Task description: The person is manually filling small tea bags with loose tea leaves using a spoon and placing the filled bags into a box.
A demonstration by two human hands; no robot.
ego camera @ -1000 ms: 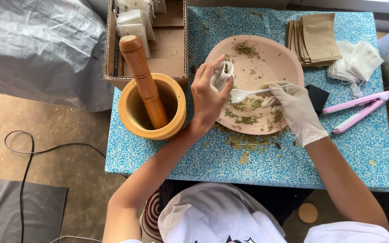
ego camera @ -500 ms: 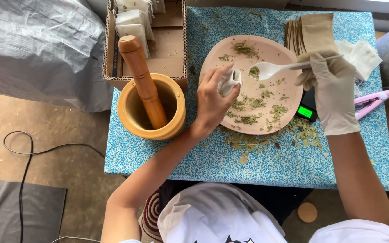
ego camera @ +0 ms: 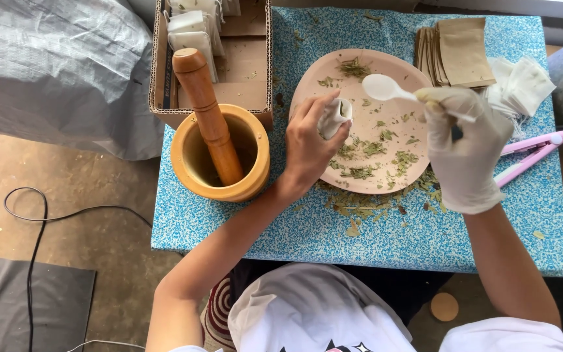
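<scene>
My left hand (ego camera: 309, 148), bare, holds a small white tea bag (ego camera: 334, 116) open over the left side of a beige plate (ego camera: 389, 179) scattered with dried green leaf bits. My right hand (ego camera: 465, 146), in a white glove, grips a white plastic spoon (ego camera: 385, 88) by its handle. The spoon's bowl points left above the plate's top, a short way right of the bag, and looks empty.
A wooden mortar (ego camera: 220, 154) with a pestle (ego camera: 207, 115) stands left of the plate. A cardboard box (ego camera: 249, 65) with white bags is behind it. Brown envelopes (ego camera: 459, 52), white bags (ego camera: 522, 85) and a pink sealer tool (ego camera: 530, 155) lie right. Leaf crumbs litter the blue tablecloth (ego camera: 372, 228).
A second ago the spoon scraped leaves low on the plate. It then rose carrying leaf bits toward the bag. Now its bowl looks empty, and the gloved hand has shifted left, hiding the small scale.
</scene>
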